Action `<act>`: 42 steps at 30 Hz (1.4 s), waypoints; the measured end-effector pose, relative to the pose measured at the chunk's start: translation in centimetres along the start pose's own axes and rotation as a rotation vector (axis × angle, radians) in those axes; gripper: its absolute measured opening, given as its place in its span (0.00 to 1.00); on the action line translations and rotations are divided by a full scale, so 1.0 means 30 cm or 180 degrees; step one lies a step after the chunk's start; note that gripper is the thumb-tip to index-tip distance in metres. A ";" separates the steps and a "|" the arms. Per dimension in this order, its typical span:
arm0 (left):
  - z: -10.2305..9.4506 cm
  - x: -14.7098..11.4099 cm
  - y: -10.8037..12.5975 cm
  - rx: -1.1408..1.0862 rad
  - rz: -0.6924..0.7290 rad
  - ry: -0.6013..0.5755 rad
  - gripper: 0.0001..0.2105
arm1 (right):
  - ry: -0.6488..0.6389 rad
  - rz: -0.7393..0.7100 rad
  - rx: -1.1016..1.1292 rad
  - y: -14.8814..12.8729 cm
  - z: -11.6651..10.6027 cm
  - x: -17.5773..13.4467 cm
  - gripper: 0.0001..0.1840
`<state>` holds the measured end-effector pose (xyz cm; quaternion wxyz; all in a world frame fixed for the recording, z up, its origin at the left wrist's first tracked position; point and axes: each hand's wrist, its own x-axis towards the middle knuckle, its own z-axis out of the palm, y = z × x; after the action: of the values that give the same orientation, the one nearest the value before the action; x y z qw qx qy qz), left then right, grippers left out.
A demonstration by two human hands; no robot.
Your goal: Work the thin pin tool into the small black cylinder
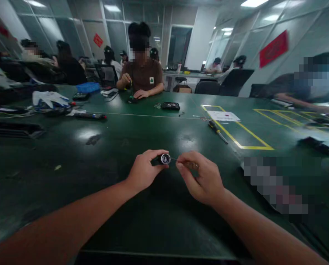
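My left hand is closed around a short dark cylinder with a bright metal ring at its end. Its round end faces me, and small details inside it are too small to make out. Just to the right, my right hand pinches a thin rod-like piece between thumb and forefinger. The piece points left at the cylinder's rim; whether it touches cannot be told. Both hands are held over the green tabletop.
A screwdriver lies by a yellow-taped rectangle with a white sheet. Across the table a person works on a small part. White gloves, a blue tray and a black tray stand left. A blurred-out object lies right.
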<state>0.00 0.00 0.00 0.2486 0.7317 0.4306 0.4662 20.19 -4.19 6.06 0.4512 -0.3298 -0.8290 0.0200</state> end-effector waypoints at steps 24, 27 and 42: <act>-0.011 0.002 0.027 0.0025 0.0108 0.0106 0.20 | -0.0105 0.0350 0.0256 0.019 -0.009 -0.009 0.03; -0.012 0.001 0.030 0.0028 0.0167 0.0095 0.18 | -0.0168 0.0149 0.0211 0.010 -0.007 -0.005 0.03; -0.016 0.008 0.017 0.0028 0.0080 0.0171 0.17 | -0.0242 0.0052 0.0267 0.005 -0.005 -0.007 0.06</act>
<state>-0.18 -0.07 0.71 0.2278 0.7254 0.4299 0.4869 20.46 -4.23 5.93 0.4326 -0.3164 -0.8413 0.0709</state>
